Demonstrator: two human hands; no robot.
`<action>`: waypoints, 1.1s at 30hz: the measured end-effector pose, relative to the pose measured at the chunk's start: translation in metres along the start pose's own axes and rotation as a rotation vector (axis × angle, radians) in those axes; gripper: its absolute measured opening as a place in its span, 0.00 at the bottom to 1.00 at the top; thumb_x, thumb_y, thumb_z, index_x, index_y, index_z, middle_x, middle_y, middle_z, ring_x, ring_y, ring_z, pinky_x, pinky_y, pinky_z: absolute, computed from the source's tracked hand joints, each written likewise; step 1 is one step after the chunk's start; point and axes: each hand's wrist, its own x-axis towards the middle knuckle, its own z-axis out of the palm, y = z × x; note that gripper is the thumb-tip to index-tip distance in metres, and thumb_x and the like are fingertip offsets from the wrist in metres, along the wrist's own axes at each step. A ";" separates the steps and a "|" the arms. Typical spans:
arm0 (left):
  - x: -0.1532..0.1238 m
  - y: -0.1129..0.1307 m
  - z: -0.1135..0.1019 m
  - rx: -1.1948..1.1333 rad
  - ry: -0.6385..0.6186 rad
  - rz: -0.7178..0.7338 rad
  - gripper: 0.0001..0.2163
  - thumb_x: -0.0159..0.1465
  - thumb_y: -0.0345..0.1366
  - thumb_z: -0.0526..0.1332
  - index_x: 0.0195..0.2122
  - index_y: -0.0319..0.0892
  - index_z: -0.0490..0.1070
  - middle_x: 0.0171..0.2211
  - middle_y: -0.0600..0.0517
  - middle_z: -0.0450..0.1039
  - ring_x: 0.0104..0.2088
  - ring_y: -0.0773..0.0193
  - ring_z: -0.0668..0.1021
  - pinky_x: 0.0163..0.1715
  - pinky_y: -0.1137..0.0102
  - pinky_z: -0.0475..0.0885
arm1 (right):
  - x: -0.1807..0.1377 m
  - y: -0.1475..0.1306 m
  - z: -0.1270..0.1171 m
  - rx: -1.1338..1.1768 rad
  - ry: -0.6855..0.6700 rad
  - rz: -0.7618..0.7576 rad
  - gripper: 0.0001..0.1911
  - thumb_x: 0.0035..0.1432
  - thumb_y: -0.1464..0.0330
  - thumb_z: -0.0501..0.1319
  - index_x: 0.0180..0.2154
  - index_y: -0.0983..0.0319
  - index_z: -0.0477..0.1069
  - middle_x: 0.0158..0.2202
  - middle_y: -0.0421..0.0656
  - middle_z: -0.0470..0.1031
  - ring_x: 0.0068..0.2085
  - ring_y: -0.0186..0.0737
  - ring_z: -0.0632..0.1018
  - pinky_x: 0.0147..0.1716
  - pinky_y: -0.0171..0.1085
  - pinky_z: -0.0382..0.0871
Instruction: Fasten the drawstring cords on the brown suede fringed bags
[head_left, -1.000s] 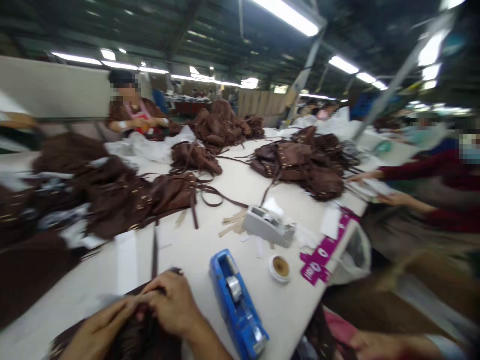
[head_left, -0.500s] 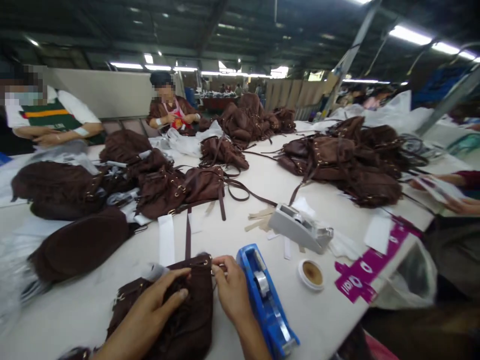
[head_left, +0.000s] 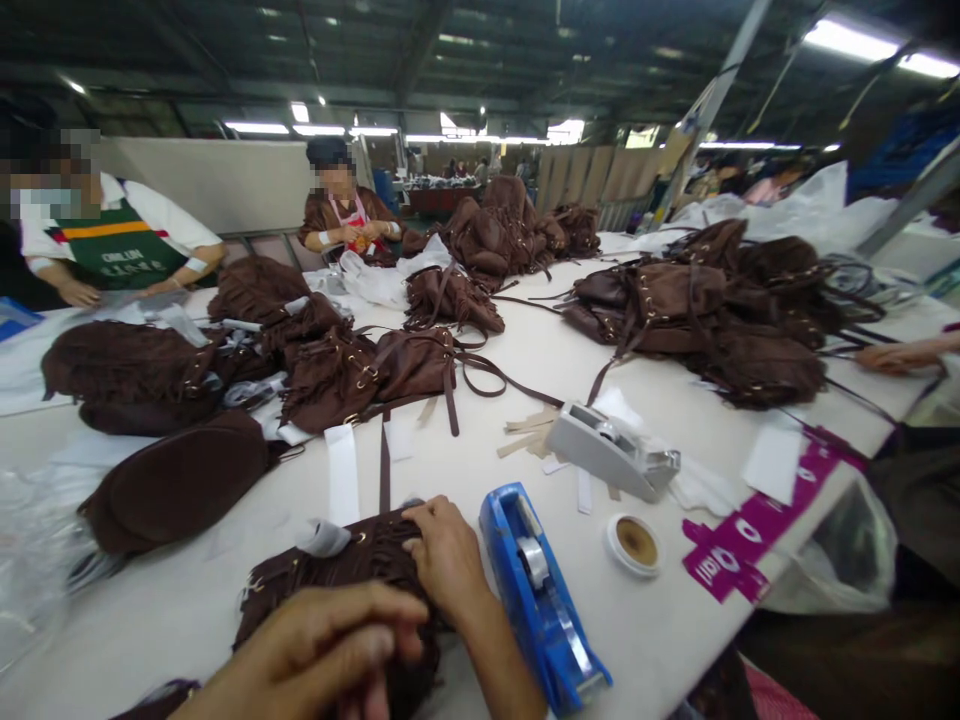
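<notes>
Near edge, foreground: left hand (head_left: pixel 322 650) cut off by the bottom of the frame, wrist and forearm out of view; fingers bent and bunched over the near side of the fringed bag (head_left: pixel 337 580); whether they grip it or only lie on it cannot be told. Right hand (head_left: pixel 446 555) knuckles up, closed over the bag's top right corner; fingertips tucked under and hidden. The bag lies flat on the white table (head_left: pixel 525 370) directly before the person, lower part covered by both hands and run off-frame; a crumpled white scrap (head_left: pixel 324 537) at its top left, hard to identify.

Just right of the right hand, a blue tape dispenser (head_left: pixel 540 600), near end close to the table edge; beyond it a grey tape dispenser (head_left: pixel 611 460); between and to the right, a small round tin (head_left: pixel 636 543), contents brownish, unclear. Purple printed strip (head_left: pixel 742 545) hangs at the table corner, lettering partly cut. White paper strip (head_left: pixel 343 487) lies beyond the bag, beside a loose brown strap (head_left: pixel 384 470).

Heaps of brown bags (head_left: pixel 712 310) across the table, straps tangled, count unclear. Co-workers: one in a green-and-white top (head_left: pixel 112 250) at left; one at the far end (head_left: pixel 345 215); a separate hand (head_left: pixel 896 355) enters at the right edge.
</notes>
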 end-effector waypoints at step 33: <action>-0.075 -0.068 -0.009 0.423 0.364 0.016 0.15 0.62 0.40 0.61 0.50 0.50 0.72 0.50 0.51 0.76 0.48 0.55 0.78 0.48 0.66 0.70 | -0.059 -0.071 -0.053 0.227 -0.377 -0.327 0.16 0.56 0.65 0.68 0.47 0.55 0.74 0.44 0.40 0.77 0.47 0.42 0.73 0.49 0.41 0.64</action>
